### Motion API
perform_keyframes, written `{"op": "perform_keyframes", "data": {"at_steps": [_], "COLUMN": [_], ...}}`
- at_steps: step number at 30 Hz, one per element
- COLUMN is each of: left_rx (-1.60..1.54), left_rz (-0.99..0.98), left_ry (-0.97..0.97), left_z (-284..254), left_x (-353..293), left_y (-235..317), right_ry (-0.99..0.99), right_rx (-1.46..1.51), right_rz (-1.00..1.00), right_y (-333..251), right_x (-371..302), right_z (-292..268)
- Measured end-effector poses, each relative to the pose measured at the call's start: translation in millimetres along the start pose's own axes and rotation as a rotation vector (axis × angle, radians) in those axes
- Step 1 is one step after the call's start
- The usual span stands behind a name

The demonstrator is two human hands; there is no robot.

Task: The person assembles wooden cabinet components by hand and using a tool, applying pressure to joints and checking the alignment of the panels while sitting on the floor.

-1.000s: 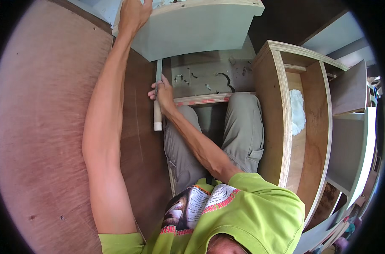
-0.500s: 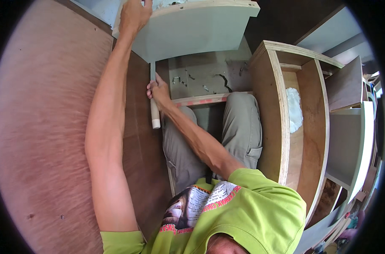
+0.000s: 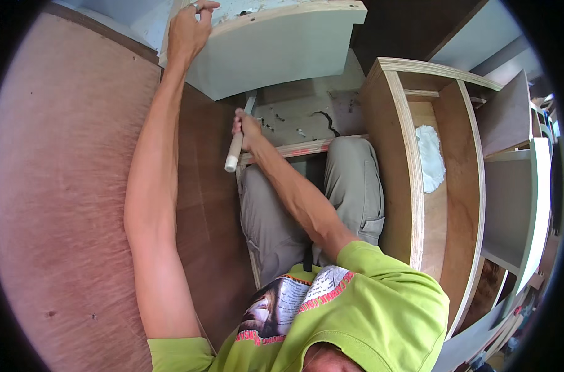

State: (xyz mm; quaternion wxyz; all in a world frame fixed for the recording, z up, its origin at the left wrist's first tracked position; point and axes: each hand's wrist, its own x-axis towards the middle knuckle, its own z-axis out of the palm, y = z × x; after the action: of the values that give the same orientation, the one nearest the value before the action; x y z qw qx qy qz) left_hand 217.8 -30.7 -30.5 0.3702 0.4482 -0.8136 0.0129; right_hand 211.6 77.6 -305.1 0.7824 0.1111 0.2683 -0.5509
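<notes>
My left hand (image 3: pixel 189 32) rests at the upper left corner of a pale grey-green panel (image 3: pixel 275 57) with a bare wood edge. Its fingers are loosely bent and apart, one stretched along the top edge. Lower down, my right hand (image 3: pixel 249 126) is wrapped around a tool with a pale wooden handle (image 3: pixel 235 147) and a flat metal shaft (image 3: pixel 251 99). The tool slants, its handle end toward me. Its far end disappears behind the panel's lower edge, so the head or tip is hidden.
A large brown wooden board (image 3: pixel 77 186) stands along my left. To the right is an open plywood cabinet frame (image 3: pixel 393 118) with a white patch inside (image 3: pixel 430 158). Dark scraps (image 3: pixel 326 121) lie on the base board ahead, beyond a wooden rail (image 3: pixel 306 147) by my knees.
The tool has swung from upright to slanted, its handle end rising slightly, and my right hand has shifted right. My left hand's fingers have loosened on the panel's corner. The panel sits slightly more left.
</notes>
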Motion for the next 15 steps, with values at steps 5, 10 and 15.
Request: {"op": "perform_keyframes", "data": {"at_steps": [5, 10, 15], "left_rx": [-0.006, -0.004, -0.011], "left_rz": [-0.020, -0.020, -0.048], "left_ry": [-0.003, 0.013, -0.005], "left_z": [-2.0, -4.8, -8.3], "left_x": [0.1, -6.1, -5.6], "left_y": [0.4, -1.1, 1.5], "right_ry": [-0.113, -0.068, -0.063], "right_rx": [0.074, 0.040, -0.030], "right_rz": [-0.054, -0.105, -0.168], "right_y": [3.6, 11.7, 8.6], "right_x": [25.2, 20.8, 23.1], "right_z": [25.0, 29.2, 23.9]}}
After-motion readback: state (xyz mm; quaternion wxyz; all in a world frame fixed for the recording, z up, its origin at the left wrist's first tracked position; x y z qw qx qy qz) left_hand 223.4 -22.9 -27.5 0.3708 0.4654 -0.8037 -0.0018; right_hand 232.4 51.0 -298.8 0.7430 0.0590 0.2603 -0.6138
